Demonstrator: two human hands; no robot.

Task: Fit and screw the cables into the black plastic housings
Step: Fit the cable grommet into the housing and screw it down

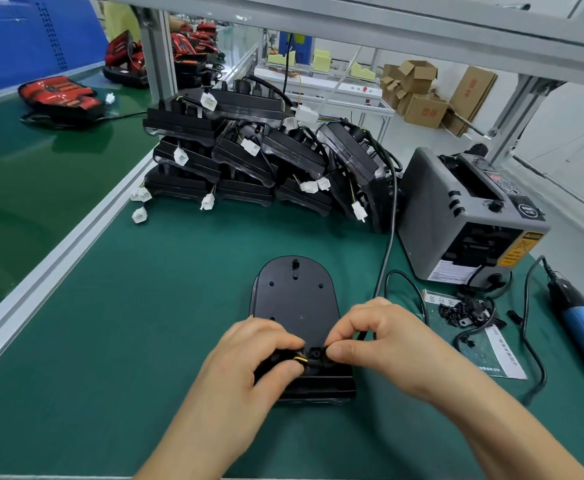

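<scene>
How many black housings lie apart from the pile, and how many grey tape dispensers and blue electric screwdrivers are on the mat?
Black plastic housing lying alone: 1
Grey tape dispenser: 1
Blue electric screwdriver: 1
Total: 3

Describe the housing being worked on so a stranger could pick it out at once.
On the green mat, find the heap of stacked housings. In front of it, one black housing lies flat by itself. It alone has the left hand and right hand at its near end.
</scene>
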